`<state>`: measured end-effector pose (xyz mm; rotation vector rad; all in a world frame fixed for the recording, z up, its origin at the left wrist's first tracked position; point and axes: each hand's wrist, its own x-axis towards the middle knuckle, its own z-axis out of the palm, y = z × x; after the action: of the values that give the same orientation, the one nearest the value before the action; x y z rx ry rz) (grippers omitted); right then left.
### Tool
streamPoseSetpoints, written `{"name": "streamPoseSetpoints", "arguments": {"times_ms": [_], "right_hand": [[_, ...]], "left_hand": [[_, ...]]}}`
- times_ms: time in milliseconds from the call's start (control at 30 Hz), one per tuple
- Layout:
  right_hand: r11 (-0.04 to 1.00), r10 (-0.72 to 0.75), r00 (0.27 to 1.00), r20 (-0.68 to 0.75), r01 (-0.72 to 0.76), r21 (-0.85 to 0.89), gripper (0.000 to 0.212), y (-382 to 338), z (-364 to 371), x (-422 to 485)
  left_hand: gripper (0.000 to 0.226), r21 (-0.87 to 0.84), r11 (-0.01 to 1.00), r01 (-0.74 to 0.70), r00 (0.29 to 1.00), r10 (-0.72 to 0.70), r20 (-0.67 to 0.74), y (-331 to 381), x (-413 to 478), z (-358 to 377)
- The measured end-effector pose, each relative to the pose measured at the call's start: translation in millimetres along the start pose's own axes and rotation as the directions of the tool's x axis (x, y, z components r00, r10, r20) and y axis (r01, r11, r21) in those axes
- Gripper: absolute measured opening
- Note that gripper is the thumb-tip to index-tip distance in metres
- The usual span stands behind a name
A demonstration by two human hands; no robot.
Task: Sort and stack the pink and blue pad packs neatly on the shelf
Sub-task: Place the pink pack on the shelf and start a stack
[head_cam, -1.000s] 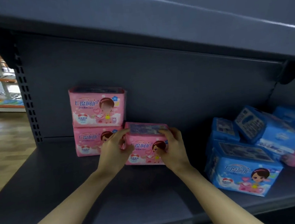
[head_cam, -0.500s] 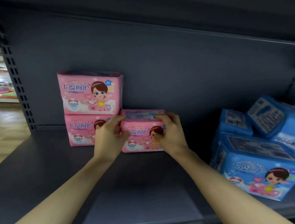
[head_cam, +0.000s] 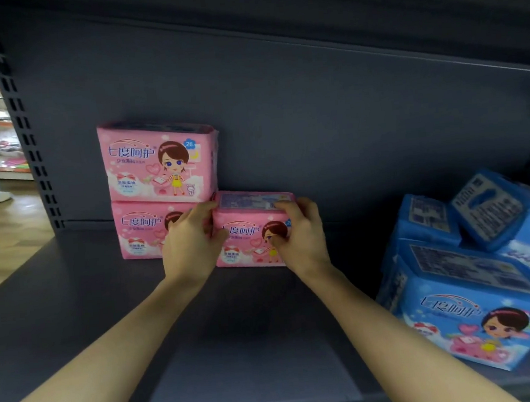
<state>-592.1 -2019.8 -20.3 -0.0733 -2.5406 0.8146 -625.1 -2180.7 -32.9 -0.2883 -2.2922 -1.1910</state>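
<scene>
- Both hands are on it: the left hand and right hand curl round the ends of a pink pack standing on the shelf, just right of the two-high pink stack.
- It looks light, soft and slick-wrapped, so squeezing the short ends seems the surest hold.
- Over on the right, the blue packs lie jumbled, not yet sorted.

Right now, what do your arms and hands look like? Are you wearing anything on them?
The left hand and the right hand wear no gloves, and I see no ring, watch or bracelet. The left arm and the right arm are bare right to the picture's edge: no sleeves show.
</scene>
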Motion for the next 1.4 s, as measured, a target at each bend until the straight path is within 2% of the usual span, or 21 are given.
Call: {"name": "streamPoseSetpoints", "arguments": {"times_ms": [133,367,800,1400], "right_hand": [[1.000,-0.009,1.000,-0.001,0.009,-0.020,0.055,1,2,2],[0.999,-0.002,1.000,0.021,0.003,-0.047,0.058,1,2,8],[0.996,0.042,0.997,0.066,-0.036,-0.082,0.057,-4,0,19],[0.996,0.021,0.997,0.077,-0.014,-0.087,0.057,-4,3,22]], "left_hand": [[0.043,0.085,0.996,-0.012,0.999,0.014,-0.030,1,1,-1],[0.027,0.104,0.994,0.033,0.997,-0.026,-0.069,0,2,4],[0.034,0.112,0.989,0.096,0.994,-0.089,-0.067,4,6,7],[0.020,0.138,0.986,0.098,0.994,-0.091,-0.061,4,9,7]]}}
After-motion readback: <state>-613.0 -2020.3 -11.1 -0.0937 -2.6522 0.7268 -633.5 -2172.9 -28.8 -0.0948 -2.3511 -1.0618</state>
